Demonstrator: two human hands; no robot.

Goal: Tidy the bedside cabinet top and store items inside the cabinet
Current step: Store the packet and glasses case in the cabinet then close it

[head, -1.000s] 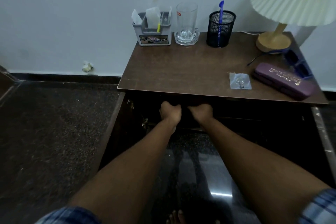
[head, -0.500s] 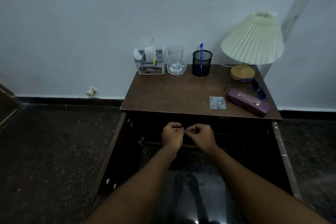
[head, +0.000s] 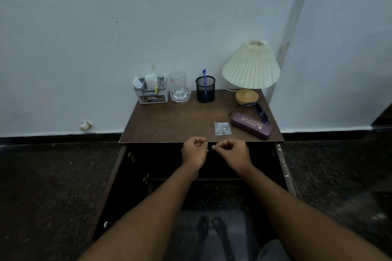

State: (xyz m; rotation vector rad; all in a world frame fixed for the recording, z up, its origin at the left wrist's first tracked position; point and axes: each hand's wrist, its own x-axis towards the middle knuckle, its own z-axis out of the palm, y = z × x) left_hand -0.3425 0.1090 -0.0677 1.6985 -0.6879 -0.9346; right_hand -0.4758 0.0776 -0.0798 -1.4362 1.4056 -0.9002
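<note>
Both hands, left (head: 194, 151) and right (head: 231, 151), hang loosely curled, seemingly empty, mid-frame before the open cabinet (head: 135, 167). Next: reach up-right for the case (head: 251, 125) on the worktop (head: 180, 125).

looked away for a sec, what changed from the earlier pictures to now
Both hands came back out of the open cabinet: the left hand and right hand were reaching deep under the top, and now sit loosely curled at its front edge, holding nothing visible. The view also pulled back and up. On the cabinet top, the glasses case, small packet, pen cup and lamp stayed put.
</note>
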